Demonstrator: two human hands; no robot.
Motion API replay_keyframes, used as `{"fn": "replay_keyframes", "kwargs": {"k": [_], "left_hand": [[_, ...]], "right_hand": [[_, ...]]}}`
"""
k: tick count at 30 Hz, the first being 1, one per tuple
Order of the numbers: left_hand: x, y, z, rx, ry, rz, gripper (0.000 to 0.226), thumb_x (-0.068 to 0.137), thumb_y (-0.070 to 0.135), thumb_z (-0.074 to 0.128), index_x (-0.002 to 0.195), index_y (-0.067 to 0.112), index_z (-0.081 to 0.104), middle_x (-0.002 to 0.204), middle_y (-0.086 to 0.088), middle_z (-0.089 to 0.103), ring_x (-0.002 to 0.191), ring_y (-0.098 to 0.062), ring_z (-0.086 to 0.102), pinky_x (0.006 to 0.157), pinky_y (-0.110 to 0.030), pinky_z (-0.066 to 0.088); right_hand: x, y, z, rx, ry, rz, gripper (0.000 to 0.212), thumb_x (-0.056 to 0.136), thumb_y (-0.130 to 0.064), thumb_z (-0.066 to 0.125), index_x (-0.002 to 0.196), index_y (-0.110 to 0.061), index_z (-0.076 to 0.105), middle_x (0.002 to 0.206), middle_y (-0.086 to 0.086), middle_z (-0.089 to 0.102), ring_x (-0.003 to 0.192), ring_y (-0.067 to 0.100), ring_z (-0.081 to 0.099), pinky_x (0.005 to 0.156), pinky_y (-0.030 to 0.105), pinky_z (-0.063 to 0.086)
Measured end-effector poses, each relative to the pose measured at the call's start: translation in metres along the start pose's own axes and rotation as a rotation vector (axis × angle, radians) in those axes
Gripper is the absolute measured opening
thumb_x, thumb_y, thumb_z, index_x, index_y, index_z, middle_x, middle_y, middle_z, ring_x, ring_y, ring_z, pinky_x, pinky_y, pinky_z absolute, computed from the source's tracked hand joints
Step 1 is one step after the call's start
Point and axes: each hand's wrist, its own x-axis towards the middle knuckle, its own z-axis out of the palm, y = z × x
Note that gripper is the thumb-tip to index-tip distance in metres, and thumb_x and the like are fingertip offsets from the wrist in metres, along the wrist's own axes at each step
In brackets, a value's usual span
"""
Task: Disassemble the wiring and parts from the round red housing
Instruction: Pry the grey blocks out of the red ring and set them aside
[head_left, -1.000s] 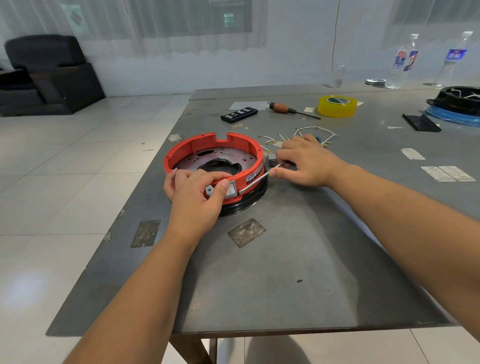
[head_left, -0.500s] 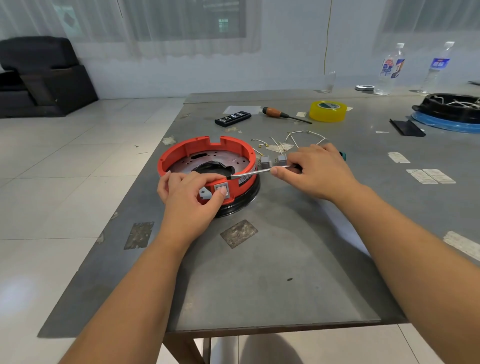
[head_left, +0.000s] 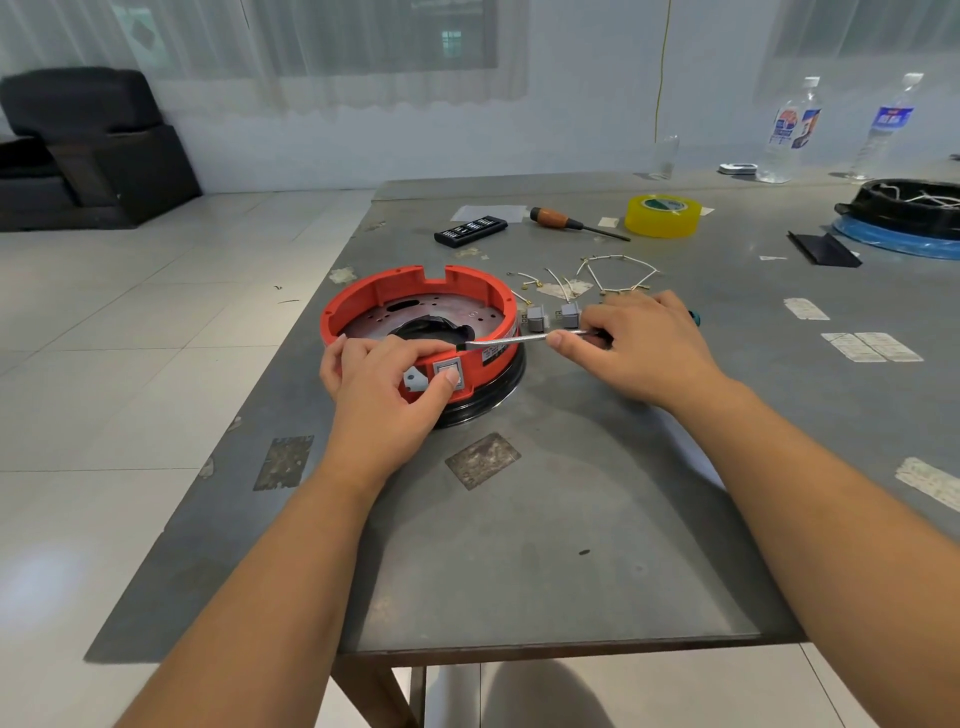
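A person's two bare forearms reach over the near edge of a grey metal table (head_left: 545, 571), past a worn square patch (head_left: 482, 460) on its surface. The left hand (head_left: 382, 387) curls around the near wall of the round red housing (head_left: 415, 291), thumb pressed on a small grey switch (head_left: 448, 370) set in that wall, fingers hooked over the rim. The housing sits on a black base (head_left: 488, 395) toward the table's left side. The right hand (head_left: 641, 348) pinches a screwdriver (head_left: 511, 340), its silver shaft lying level across the housing's right rim with the dark tip just inside the near wall. Just beyond that hand, two small grey blocks (head_left: 536, 318) stand beside the housing, and loose white wires (head_left: 615, 273) lie scattered behind them. Farther back rest a black bit case (head_left: 470, 230), a wooden-handled screwdriver (head_left: 566, 222) and a yellow tape roll (head_left: 662, 215). At the far right sit a black round unit (head_left: 909, 205) on a blue ring and two plastic bottles (head_left: 789, 132). A dark armchair (head_left: 78, 145) stands by the far wall.
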Motion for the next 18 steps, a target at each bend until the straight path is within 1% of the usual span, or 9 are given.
{"fn": "replay_keyframes", "kwargs": {"k": [1, 3, 5, 8, 10, 13, 18], "left_hand": [[0.0, 0.001, 0.0, 0.002, 0.0, 0.001, 0.019, 0.092, 0.051, 0.06, 0.111, 0.053, 0.061, 0.1, 0.034, 0.056, 0.115, 0.027, 0.024, 0.123, -0.049, 0.012], [0.0, 0.002, 0.001, 0.008, -0.001, -0.004, 0.019, 0.092, 0.052, 0.059, 0.111, 0.052, 0.06, 0.099, 0.034, 0.055, 0.108, 0.018, 0.028, 0.124, -0.049, 0.011], [0.0, 0.003, 0.001, 0.0, 0.005, -0.004, 0.02, 0.092, 0.052, 0.059, 0.112, 0.05, 0.061, 0.1, 0.034, 0.055, 0.11, 0.011, 0.028, 0.124, -0.046, 0.009], [0.0, 0.002, 0.0, -0.004, 0.01, 0.002, 0.02, 0.092, 0.052, 0.059, 0.111, 0.05, 0.062, 0.101, 0.036, 0.053, 0.111, 0.011, 0.026, 0.123, -0.045, 0.009], [0.0, 0.001, 0.001, -0.001, 0.005, 0.0, 0.019, 0.092, 0.052, 0.059, 0.111, 0.05, 0.061, 0.101, 0.037, 0.051, 0.111, 0.011, 0.025, 0.123, -0.047, 0.011], [0.0, 0.001, 0.001, 0.001, 0.004, 0.003, 0.019, 0.092, 0.052, 0.058, 0.111, 0.05, 0.061, 0.1, 0.036, 0.052, 0.111, 0.01, 0.026, 0.124, -0.047, 0.011], [0.0, 0.0, 0.002, 0.003, -0.003, 0.006, 0.02, 0.092, 0.054, 0.057, 0.111, 0.05, 0.062, 0.101, 0.035, 0.054, 0.115, 0.007, 0.031, 0.125, -0.044, 0.007]], "right_hand": [[0.001, -0.001, 0.001, -0.007, -0.001, -0.01, 0.066, 0.089, -0.083, 0.018, 0.062, -0.028, 0.043, 0.066, -0.013, 0.045, 0.076, 0.017, 0.047, 0.078, 0.037, 0.031], [0.003, -0.005, 0.001, -0.027, -0.005, -0.031, 0.067, 0.089, -0.083, 0.019, 0.065, -0.028, 0.047, 0.069, -0.011, 0.049, 0.077, 0.016, 0.047, 0.078, 0.036, 0.031], [0.004, -0.005, 0.0, -0.018, -0.003, -0.025, 0.065, 0.09, -0.083, 0.02, 0.064, -0.028, 0.045, 0.069, -0.011, 0.05, 0.077, 0.017, 0.048, 0.079, 0.037, 0.033], [0.001, 0.001, -0.002, 0.005, 0.024, -0.006, 0.062, 0.091, -0.081, 0.023, 0.059, -0.03, 0.036, 0.062, -0.014, 0.042, 0.072, 0.017, 0.046, 0.077, 0.037, 0.031], [-0.002, 0.004, -0.001, -0.007, -0.001, 0.004, 0.063, 0.091, -0.082, 0.021, 0.06, -0.03, 0.039, 0.062, -0.014, 0.041, 0.072, 0.017, 0.045, 0.077, 0.036, 0.029], [-0.002, 0.005, 0.001, -0.023, -0.033, 0.0, 0.068, 0.09, -0.083, 0.018, 0.064, -0.028, 0.047, 0.065, -0.012, 0.047, 0.074, 0.016, 0.048, 0.078, 0.036, 0.03], [-0.003, 0.005, 0.002, -0.037, -0.04, -0.011, 0.069, 0.088, -0.085, 0.015, 0.064, -0.029, 0.047, 0.066, -0.011, 0.049, 0.074, 0.016, 0.049, 0.077, 0.036, 0.03]]}}
